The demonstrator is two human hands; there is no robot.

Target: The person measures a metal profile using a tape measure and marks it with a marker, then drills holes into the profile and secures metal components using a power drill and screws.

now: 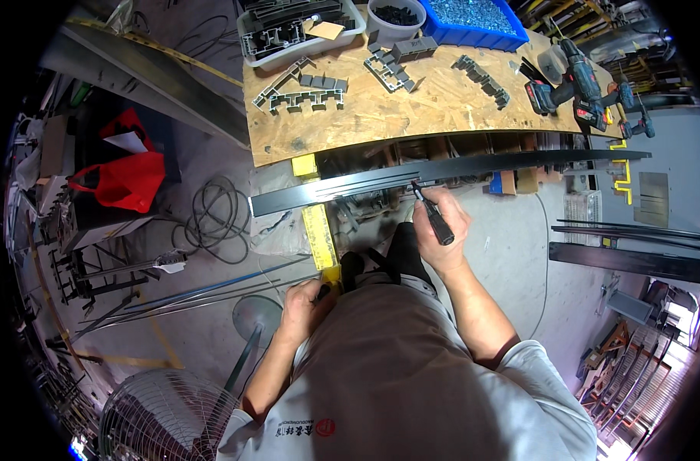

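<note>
A long black metal profile (350,184) with lengthwise grooves lies crosswise in front of me, resting on a yellow support (317,230) at left and yellow brackets (623,173) at far right. Closed around a black marker pen (439,223), my right hand (447,234) has the pen's tip at the profile's face; whether it touches is too fine to tell. Lower down, beside the yellow support, my left hand (297,309) is closed on a small black piece (322,293) that looks like a marker cap. The fingers partly hide that piece.
Beyond the profile, a wooden workbench (434,104) carries cut profile pieces (307,96), bins, a blue tray (473,44) of small parts and cordless drills (580,73). A fan (165,415) stands at lower left, near coiled cable (215,219). More black profiles (626,260) jut in at right.
</note>
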